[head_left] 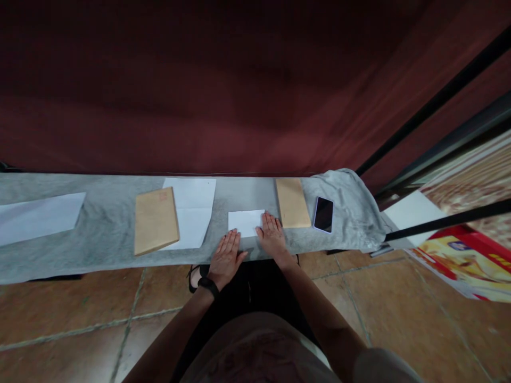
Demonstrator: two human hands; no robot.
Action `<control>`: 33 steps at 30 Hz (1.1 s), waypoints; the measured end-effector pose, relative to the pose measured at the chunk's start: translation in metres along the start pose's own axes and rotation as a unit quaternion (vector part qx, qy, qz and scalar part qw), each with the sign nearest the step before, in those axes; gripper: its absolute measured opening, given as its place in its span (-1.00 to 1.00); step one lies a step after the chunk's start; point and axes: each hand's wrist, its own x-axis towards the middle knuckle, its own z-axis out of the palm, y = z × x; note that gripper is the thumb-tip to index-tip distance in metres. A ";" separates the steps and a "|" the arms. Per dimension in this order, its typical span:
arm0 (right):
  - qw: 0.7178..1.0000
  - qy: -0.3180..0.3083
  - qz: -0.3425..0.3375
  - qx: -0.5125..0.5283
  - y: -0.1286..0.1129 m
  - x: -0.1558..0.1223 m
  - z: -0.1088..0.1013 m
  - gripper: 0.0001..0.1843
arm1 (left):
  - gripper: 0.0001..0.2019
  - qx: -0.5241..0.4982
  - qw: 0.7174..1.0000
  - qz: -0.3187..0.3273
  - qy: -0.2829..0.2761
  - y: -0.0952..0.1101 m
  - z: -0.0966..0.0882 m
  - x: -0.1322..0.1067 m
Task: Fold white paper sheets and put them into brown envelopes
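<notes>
A small white sheet of paper (246,222), seemingly folded, lies flat on the grey cloth in front of me. My left hand (227,255) rests palm down at its lower left corner, fingers stretched out, with a dark band on the wrist. At its right edge lies my right hand (272,235), also flat with fingers extended. Just beyond the right fingers is a brown envelope (293,203). To the left, a stack of brown envelopes (156,222) partly covers larger white sheets (195,213) that show a crease.
A phone (323,215) lies right of the envelope. More white paper (40,217) is at the far left of the cloth-covered table (107,213). A dark red curtain (239,122) hangs behind. Black poles (443,98) and a printed box (467,260) stand at right.
</notes>
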 end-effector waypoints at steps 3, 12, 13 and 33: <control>1.000 -0.008 0.014 -0.008 0.001 -0.008 -0.003 -0.36 | -0.39 -0.047 0.996 -0.068 0.022 0.004 0.003 0.002; 0.999 0.002 0.031 -0.010 0.000 -0.015 0.000 -0.36 | -0.59 -0.416 0.843 -0.330 0.089 -0.002 -0.016 0.052; 0.999 0.009 0.030 -0.010 -0.001 -0.015 0.000 -0.36 | -0.62 -0.461 0.806 -0.359 0.100 -0.004 -0.019 0.058; 0.918 0.110 0.051 0.377 0.032 0.019 -0.033 -0.41 | -0.81 -0.409 0.892 -0.096 0.166 -0.025 -0.050 0.078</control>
